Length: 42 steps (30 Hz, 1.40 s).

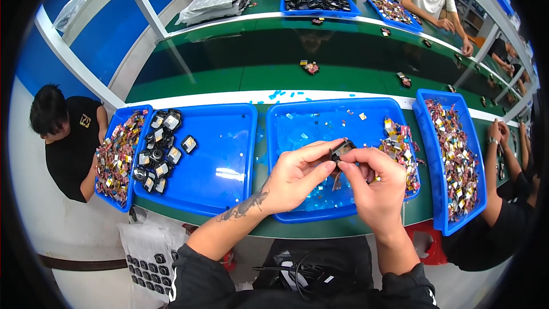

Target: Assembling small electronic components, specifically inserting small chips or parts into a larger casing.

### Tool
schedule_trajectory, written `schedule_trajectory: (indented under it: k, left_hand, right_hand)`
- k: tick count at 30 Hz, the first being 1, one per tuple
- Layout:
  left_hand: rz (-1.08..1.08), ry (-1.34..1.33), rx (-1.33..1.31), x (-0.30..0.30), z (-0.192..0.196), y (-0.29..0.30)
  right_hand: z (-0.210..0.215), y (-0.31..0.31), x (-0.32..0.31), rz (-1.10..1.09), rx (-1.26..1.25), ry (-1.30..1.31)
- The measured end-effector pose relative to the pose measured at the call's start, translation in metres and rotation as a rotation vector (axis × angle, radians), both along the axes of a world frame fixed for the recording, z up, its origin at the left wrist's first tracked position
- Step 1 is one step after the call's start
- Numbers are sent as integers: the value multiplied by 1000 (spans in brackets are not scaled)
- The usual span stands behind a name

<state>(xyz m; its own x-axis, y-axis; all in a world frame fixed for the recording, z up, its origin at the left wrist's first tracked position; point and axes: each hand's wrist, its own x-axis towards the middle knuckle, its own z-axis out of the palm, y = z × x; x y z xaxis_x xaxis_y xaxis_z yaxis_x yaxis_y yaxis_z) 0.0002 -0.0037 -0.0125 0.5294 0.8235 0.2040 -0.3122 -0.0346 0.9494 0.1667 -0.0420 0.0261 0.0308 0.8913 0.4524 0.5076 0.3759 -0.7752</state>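
Both my hands meet over the middle blue tray (280, 209), fingers closed on one small part. My left hand (300, 176) grips a small black plastic housing (342, 149) between thumb and fingers. On its right side, my right hand (377, 186) pinches at the same housing; a reddish strip hangs below the fingertips. Details inside the housing are too small to make out. Beneath and right of my right hand lies a heap of small circuit boards (397, 143) with yellow and silver pieces. Bits of blue film (303, 136) are scattered across the tray's bottom.
To the left, another blue tray (229, 137) holds several black housings (163, 151). Narrow trays of circuit boards stand at far left (120, 157) and right (454, 163). Beyond a white ledge (217, 97), a green conveyor (240, 63) carries scattered parts. Other people sit around.
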Motion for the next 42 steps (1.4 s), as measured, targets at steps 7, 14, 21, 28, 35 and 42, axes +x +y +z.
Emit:
schedule_trajectory:
  k: [7, 14, 21, 28, 35, 42]
  left_hand:
    - [23, 56, 64, 0, 1, 0]
    - [-23, 75, 5, -2, 5, -5]
    - [43, 34, -40, 2, 8, -3]
    - [171, -77, -56, 5, 14, -4]
    - [248, 375, 773, -1, 7, -2]
    - [353, 403, 877, 3, -3, 0]
  right_hand:
    - [-2, 4, -1, -2, 12, 21]
    - [4, 4, 2, -48, 17, -73]
    - [-10, 5, 3, -12, 50, 105]
    - [-27, -15, -2, 62, -95, 357]
    - [-15, -17, 15, 283, -466, 822]
    - [-20, -26, 18, 279, -485, 801]
